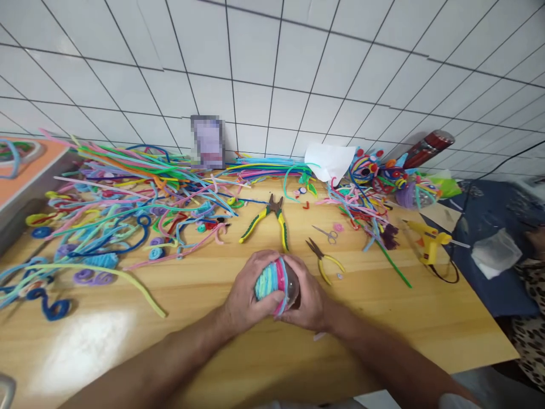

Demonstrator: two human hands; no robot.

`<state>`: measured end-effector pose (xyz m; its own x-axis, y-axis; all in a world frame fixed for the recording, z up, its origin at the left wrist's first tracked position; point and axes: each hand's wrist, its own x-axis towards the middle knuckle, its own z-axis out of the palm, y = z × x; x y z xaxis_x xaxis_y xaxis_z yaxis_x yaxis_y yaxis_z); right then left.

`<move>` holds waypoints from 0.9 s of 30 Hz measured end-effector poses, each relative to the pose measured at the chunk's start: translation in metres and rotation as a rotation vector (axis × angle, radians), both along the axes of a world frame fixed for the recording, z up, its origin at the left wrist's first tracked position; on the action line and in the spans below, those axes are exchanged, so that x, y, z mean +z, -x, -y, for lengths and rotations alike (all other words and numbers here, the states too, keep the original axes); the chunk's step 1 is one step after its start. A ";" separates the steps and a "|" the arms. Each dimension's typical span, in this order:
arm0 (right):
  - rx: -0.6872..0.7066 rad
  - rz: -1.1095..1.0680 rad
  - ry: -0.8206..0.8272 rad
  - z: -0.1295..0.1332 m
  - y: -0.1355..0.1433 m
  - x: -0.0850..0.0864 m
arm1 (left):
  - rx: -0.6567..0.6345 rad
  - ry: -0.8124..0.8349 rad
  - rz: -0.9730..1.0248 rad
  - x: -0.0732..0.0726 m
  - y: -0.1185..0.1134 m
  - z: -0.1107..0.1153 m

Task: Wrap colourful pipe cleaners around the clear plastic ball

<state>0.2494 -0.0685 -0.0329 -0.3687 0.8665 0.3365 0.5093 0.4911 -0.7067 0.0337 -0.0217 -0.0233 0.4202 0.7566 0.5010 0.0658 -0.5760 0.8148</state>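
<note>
Bare forearms (179,352) reach in from seven and five o'clock to a ball (292,278) at six. The left hand (247,295) curls around its wrapped side, thumb pressing near the pink band (281,275); the right hand (310,295) cups its clear side. Turquoise strips (266,282) cover the left part, the right shows bare: wrapping looks roughly half done. Beyond the ball, pliers (275,208) lie at twelve, loose pipe cleaners (128,162) at ten, decorated figures (366,169) at one.
</note>
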 end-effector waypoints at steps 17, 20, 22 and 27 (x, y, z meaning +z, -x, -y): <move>-0.005 -0.018 -0.002 -0.002 0.006 0.002 | 0.006 0.008 -0.044 0.003 0.004 -0.004; -0.015 -0.009 0.033 -0.002 0.006 0.000 | 0.004 0.014 -0.051 0.004 0.005 -0.003; -0.009 -0.020 0.033 -0.001 0.007 -0.002 | 0.004 0.019 -0.055 0.004 0.006 -0.003; 0.002 -0.040 0.020 -0.001 0.006 -0.002 | -0.015 0.047 -0.048 0.005 0.007 -0.001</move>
<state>0.2432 -0.0679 -0.0352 -0.3571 0.8723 0.3341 0.4794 0.4781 -0.7359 0.0271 -0.0204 -0.0187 0.4541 0.7724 0.4440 0.0968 -0.5381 0.8373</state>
